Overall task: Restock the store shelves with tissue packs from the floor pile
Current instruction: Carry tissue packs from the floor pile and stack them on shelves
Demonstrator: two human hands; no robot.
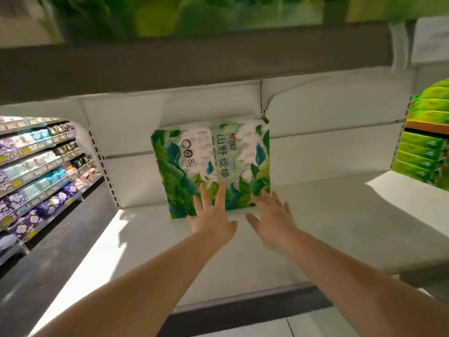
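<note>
From the head camera we see our left hand and right hand spread flat, fingers straight, gripping nothing. Our left fingertips press the lower front of the green leaf-printed plastic tissue pack; the right ones seem to touch its lower right corner. The pack stands upright just beyond our palms, against the back of the white metal shelf. We judge this the seating step; next we need another pack from the floor pile.
</note>
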